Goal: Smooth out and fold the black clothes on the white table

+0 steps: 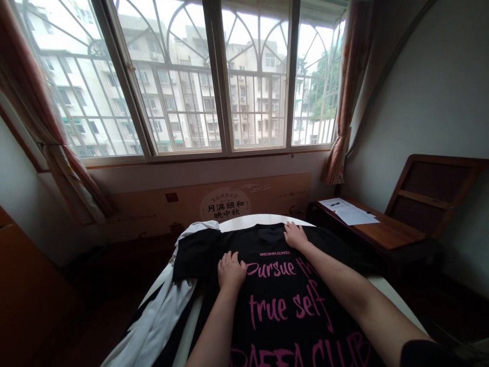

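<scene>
Under left grip [232,270] and right grip [295,235], both loosely spread, lies a black T-shirt [267,286] on the white surface [244,220], collar [269,226] pointing past them to the window [257,102], long axis running near to far between them! Hem's cut off below; right forearm [355,285] hides some lettering [280,308].

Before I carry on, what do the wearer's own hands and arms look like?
The left hand and right hand are bare, without gloves; no watch or bracelet shows. A black sleeve covers the right upper arm; no left sleeve is in view.
</scene>
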`<action>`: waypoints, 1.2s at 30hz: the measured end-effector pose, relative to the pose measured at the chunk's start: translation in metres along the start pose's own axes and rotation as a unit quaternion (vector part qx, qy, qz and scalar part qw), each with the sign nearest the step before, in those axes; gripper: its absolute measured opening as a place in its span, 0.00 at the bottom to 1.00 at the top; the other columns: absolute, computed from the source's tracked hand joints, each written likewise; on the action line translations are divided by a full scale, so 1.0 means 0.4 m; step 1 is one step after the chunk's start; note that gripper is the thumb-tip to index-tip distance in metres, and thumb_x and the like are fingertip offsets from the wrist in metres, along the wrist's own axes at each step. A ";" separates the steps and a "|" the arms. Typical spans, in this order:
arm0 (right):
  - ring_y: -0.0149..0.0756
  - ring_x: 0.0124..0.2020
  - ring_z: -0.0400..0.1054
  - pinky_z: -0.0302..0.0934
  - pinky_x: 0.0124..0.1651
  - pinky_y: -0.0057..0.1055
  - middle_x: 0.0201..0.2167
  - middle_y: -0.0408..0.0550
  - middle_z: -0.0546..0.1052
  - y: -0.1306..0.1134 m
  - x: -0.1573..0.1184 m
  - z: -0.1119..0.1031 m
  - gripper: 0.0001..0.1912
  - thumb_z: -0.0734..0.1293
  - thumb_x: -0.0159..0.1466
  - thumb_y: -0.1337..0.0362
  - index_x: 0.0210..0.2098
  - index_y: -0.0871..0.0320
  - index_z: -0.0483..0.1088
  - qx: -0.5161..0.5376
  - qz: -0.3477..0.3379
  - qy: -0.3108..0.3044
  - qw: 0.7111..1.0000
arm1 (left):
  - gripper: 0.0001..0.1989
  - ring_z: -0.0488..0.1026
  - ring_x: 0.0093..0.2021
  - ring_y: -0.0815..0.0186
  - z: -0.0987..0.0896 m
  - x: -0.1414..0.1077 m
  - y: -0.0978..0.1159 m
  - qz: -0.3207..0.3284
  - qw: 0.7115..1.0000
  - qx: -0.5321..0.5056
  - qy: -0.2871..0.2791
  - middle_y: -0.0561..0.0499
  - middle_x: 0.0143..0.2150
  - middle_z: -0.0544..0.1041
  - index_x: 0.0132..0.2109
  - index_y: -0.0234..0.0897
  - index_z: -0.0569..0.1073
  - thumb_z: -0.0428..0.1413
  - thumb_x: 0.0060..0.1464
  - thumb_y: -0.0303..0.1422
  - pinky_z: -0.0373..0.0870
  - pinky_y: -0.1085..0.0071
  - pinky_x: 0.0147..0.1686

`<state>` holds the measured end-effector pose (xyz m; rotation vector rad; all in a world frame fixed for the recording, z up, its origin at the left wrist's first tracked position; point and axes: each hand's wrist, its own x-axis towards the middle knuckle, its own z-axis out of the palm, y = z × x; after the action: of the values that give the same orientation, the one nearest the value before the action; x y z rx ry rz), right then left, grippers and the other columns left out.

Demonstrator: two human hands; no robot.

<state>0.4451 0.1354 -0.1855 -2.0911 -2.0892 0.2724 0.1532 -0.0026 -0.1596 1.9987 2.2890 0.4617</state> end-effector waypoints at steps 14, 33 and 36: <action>0.52 0.76 0.32 0.27 0.72 0.55 0.76 0.59 0.41 -0.139 -0.027 -0.031 0.36 0.46 0.74 0.49 0.75 0.62 0.40 0.024 -0.108 0.002 0.994 | 0.27 0.58 0.71 0.51 -0.002 -0.010 0.003 -0.005 1.000 -0.018 -0.003 0.39 0.69 0.66 0.65 0.33 0.69 0.49 0.62 0.36 0.51 0.54 0.69; 0.61 0.74 0.42 0.33 0.70 0.64 0.73 0.60 0.52 -0.437 -0.034 0.097 0.33 0.53 0.72 0.48 0.71 0.56 0.56 0.064 -0.265 -0.034 0.962 | 0.30 0.56 0.72 0.53 0.002 -0.012 0.004 -0.016 1.000 -0.018 -0.005 0.38 0.71 0.63 0.67 0.27 0.65 0.50 0.60 0.33 0.49 0.57 0.70; 0.56 0.73 0.46 0.36 0.71 0.60 0.73 0.57 0.55 -0.434 -0.041 0.092 0.31 0.56 0.72 0.50 0.71 0.54 0.57 0.088 -0.274 -0.014 0.958 | 0.29 0.56 0.72 0.54 -0.005 -0.013 0.007 -0.014 1.000 -0.014 -0.001 0.38 0.70 0.63 0.67 0.27 0.66 0.49 0.61 0.33 0.49 0.58 0.70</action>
<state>0.2677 0.1192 -0.1778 -1.3472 -2.4475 0.3856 0.1561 -0.0079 -0.1577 1.9515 2.2925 0.4863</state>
